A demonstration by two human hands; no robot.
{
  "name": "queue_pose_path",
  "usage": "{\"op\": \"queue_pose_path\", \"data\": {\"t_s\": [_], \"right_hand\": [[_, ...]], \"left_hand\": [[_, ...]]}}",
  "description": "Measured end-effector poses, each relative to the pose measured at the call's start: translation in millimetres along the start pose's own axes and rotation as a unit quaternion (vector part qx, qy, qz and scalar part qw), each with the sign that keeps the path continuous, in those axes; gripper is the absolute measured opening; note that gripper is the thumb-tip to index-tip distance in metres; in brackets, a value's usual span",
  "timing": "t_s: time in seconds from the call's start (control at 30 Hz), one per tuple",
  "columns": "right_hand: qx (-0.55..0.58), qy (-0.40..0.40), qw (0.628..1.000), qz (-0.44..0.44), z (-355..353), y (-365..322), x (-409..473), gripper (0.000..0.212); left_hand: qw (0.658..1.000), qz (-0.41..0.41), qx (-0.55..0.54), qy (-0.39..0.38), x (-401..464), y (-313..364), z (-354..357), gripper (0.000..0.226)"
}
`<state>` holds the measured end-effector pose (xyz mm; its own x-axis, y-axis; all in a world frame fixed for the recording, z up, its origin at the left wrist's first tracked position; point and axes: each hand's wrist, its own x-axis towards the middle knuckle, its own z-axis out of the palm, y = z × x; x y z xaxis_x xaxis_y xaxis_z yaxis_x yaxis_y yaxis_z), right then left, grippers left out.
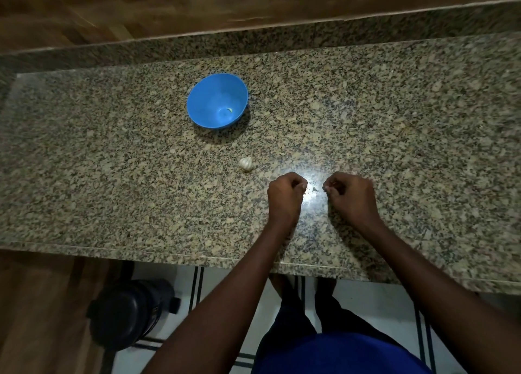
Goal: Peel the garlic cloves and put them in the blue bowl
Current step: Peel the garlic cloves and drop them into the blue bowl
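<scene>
Granite counter [112,176]: speckled stone worktop, everything in play sits on it.
Blue bowl [217,100]: toward the back, well apart from the hands; one small pale piece [229,110] lies inside, probably a peeled clove.
Garlic bulb [245,164]: whole-looking, between bowl and hands, just left of the left hand.
Left hand [285,194]: fingers curled tight, something tiny pinched at the tips; too small to name for sure.
Right hand [349,194]: curled likewise, fingertips pinching a small scrap; clove or skin, I cannot tell.
Step in hand: looks like peeling a clove, early on.
Next move: strip remaining skin, then reach forward-left to the bowl.
</scene>
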<state>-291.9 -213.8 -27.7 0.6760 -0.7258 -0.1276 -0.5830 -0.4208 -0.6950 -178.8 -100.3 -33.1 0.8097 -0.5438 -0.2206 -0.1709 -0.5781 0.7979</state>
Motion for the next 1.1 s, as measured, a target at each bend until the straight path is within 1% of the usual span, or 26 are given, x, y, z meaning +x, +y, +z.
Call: {"op": "queue_pose_path", "data": {"t_s": [0.1, 0.2, 0.23, 0.3, 0.37, 0.43, 0.53, 0.6, 0.63, 0.67, 0.7, 0.73, 0.8, 0.87, 1.0, 1.1], "right_hand": [[0.009, 0.004, 1.000, 0.009, 2, -4, 1, 0.007], [0.007, 0.014, 0.999, 0.035, 0, -2, 1, 0.006], [0.010, 0.017, 0.999, 0.044, -1, -1, 0, 0.006], [0.016, 0.020, 0.998, 0.061, -4, 1, -2, 0.006], [0.021, 0.015, 0.997, 0.073, -7, 2, -3, 0.006], [0.027, 0.008, 0.996, 0.080, -8, 2, -5, 0.007], [0.059, -0.004, 0.995, 0.076, -3, -5, -11, 0.010], [0.095, -0.026, 0.992, 0.084, 5, -15, -18, 0.014], [0.102, -0.036, 0.991, 0.084, 11, -19, -21, 0.015], [0.104, -0.047, 0.990, 0.079, 18, -24, -24, 0.016], [0.107, -0.060, 0.990, 0.074, 25, -29, -26, 0.016], [0.115, -0.072, 0.988, 0.072, 33, -35, -29, 0.016], [0.123, -0.089, 0.986, 0.068, 48, -54, -35, 0.017], [0.112, -0.103, 0.987, 0.053, 64, -80, -45, 0.018], [0.131, -0.160, 0.978, 0.028, 109, -146, -75, 0.012], [0.159, -0.222, 0.962, 0.018, 160, -208, -109, 0.014]], "left_hand": [[0.997, 0.064, 0.044, -0.031, -2, 7, 4, 0.005], [0.980, 0.126, 0.149, -0.037, -7, 9, 17, 0.003], [0.971, 0.141, 0.190, -0.027, -9, 9, 20, 0.004], [0.953, 0.165, 0.254, -0.022, -14, 10, 25, 0.019], [0.940, 0.187, 0.285, -0.010, -17, 6, 26, 0.027], [0.940, 0.178, 0.290, 0.027, -19, 1, 16, 0.026], [0.961, 0.114, 0.240, 0.072, -19, -17, -11, 0.019], [0.975, 0.071, 0.193, 0.078, -23, -29, -30, 0.015], [0.984, 0.039, 0.153, 0.080, -28, -30, -38, 0.013], [0.992, -0.005, 0.094, 0.080, -31, -32, -45, 0.012], [0.995, -0.060, 0.009, 0.074, -37, -31, -53, 0.013], [0.987, -0.116, -0.092, 0.065, -42, -31, -62, 0.015], [0.942, -0.196, -0.269, 0.048, -54, -35, -83, 0.011], [0.902, -0.222, -0.367, 0.045, -67, -45, -111, 0.002], [0.814, -0.226, -0.528, 0.084, -100, -82, -185, 0.003], [0.764, -0.207, -0.599, 0.125, -128, -133, -251, 0.008]]}}
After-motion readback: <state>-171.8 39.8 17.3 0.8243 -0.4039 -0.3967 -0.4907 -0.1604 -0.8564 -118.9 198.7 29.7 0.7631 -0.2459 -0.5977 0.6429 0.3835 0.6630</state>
